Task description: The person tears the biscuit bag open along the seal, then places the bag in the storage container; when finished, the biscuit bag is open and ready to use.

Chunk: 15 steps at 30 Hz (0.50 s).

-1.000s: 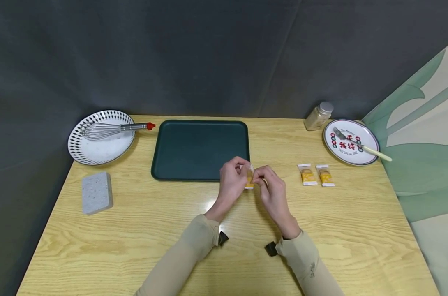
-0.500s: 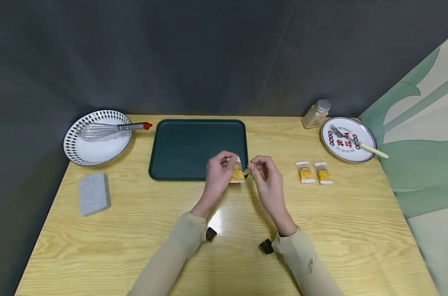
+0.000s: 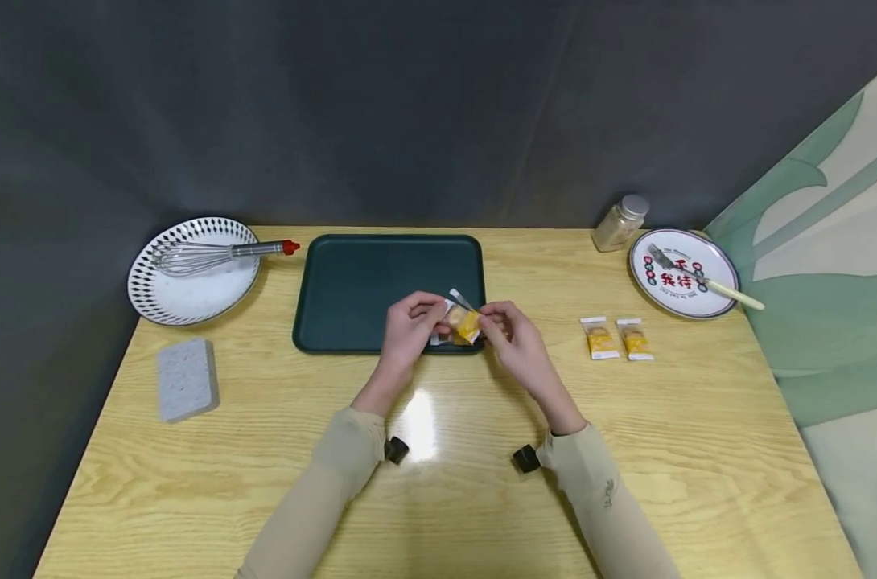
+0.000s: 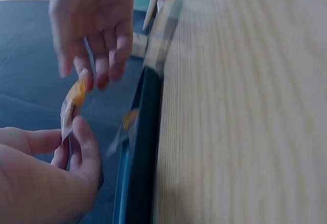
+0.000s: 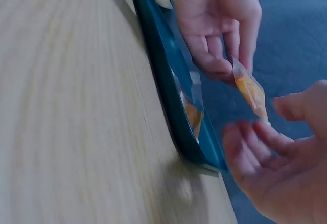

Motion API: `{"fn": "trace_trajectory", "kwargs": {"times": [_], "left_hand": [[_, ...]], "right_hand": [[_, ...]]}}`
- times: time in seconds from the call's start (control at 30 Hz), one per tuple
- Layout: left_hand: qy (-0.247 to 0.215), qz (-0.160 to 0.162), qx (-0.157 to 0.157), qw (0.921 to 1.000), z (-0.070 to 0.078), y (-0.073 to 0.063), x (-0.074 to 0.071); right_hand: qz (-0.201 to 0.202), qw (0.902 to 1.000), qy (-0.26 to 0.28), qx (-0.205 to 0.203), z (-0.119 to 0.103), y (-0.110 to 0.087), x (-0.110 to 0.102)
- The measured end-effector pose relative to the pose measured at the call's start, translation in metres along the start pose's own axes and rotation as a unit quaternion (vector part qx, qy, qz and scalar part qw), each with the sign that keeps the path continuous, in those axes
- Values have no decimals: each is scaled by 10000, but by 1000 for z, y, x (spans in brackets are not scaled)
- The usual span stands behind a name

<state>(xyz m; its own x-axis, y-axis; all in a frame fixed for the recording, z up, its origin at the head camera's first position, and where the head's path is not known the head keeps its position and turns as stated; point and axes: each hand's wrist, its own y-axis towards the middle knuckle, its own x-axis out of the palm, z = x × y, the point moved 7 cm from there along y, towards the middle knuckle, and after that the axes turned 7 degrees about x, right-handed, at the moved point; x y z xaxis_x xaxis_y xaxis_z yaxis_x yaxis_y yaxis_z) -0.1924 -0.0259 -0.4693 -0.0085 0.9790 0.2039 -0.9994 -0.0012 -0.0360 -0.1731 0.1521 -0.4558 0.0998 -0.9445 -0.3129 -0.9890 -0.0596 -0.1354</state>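
My left hand (image 3: 412, 326) pinches a small snack packet (image 3: 469, 325), clear at one end and yellow at the other, above the near right corner of the dark green tray (image 3: 388, 273). My right hand (image 3: 514, 338) is at the packet's yellow end. In the right wrist view its thumb and fingers (image 5: 245, 147) stand apart around the packet's tip, and a fingertip seems to touch it. Below the hands, a similar yellow and clear packet (image 5: 194, 116) lies in the tray, partly hidden in the head view.
Two matching packets (image 3: 601, 338) lie to the right. Behind them stand a glass jar (image 3: 619, 223) and a plate (image 3: 673, 299) with a fork (image 3: 721, 288). At left are a patterned plate (image 3: 199, 301) bearing a whisk (image 3: 253, 248), and a grey sponge-like block (image 3: 187, 379).
My left hand has moved left over the tray with its packet, which is now tilted. The right hand's fingers have spread from a pinch. A packet has come into view in the tray below.
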Motion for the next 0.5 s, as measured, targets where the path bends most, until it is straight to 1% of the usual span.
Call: {"fn": "trace_trajectory", "kwargs": {"times": [0.07,0.17,0.23,0.3,0.4,0.5], "left_hand": [[-6,-48,-72,10000,0,5,-4],[141,-169,-152,9996,0,13,-6],[389,-177,-133,9990,1,20,-8],[748,-139,-71,9971,3,27,-10],[1452,-83,-31,9894,4,37,-15],[2059,-196,-51,9784,1,43,-19]], "right_hand": [[-169,9998,55,104,0,7,0],[-164,9996,214,119,-2,20,-2],[-58,9998,149,115,-4,30,-4],[19,9999,8,143,-4,41,-3],[83,9988,-465,151,-4,57,0],[131,9937,-1105,97,-4,68,4]]}}
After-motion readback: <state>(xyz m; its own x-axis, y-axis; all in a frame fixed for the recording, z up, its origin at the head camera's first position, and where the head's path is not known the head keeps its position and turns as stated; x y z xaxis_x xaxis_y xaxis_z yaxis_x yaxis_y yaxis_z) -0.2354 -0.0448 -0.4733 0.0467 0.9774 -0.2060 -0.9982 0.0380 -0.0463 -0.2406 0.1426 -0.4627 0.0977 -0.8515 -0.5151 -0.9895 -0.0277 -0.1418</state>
